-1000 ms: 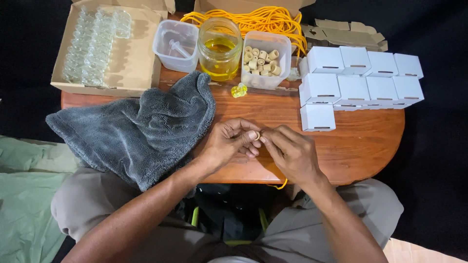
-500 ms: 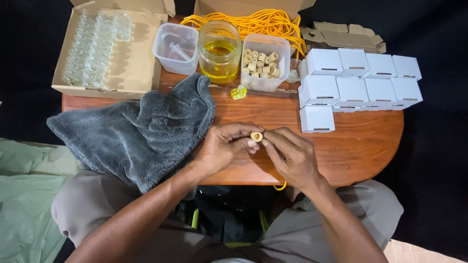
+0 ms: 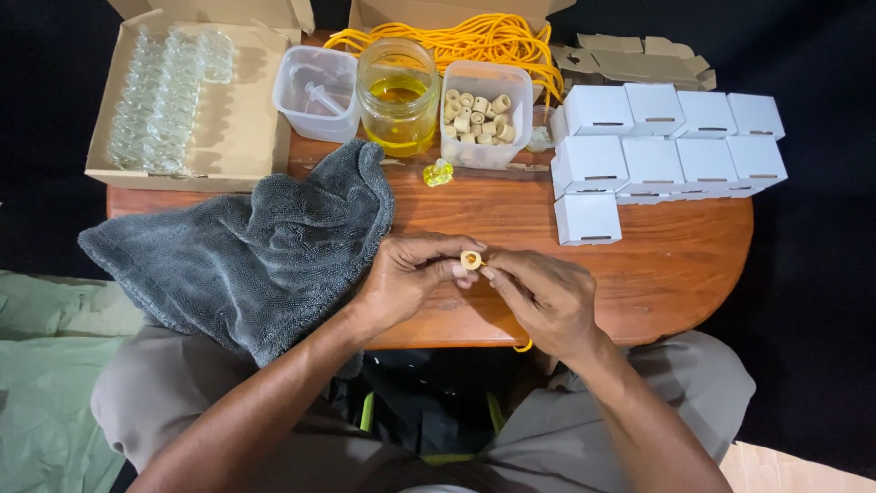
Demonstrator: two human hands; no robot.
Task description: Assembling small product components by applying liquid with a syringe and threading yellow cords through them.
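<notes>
Both hands pinch one small cork ring (image 3: 471,259) at frame ctr: left hand (image 3: 408,278) & right hand (image 3: 538,294) fingertips closed on it, hole facing up toward cam.

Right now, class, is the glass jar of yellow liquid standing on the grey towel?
No: the glass jar stands on the wooden table between two plastic tubs, beyond the grey towel, not on it.

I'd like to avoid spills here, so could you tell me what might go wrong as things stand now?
The small cork ring is pinched only by the fingertips of the left hand and right hand near the table edge; it could slip and fall. The open jar of yellow liquid could be knocked over.
</notes>
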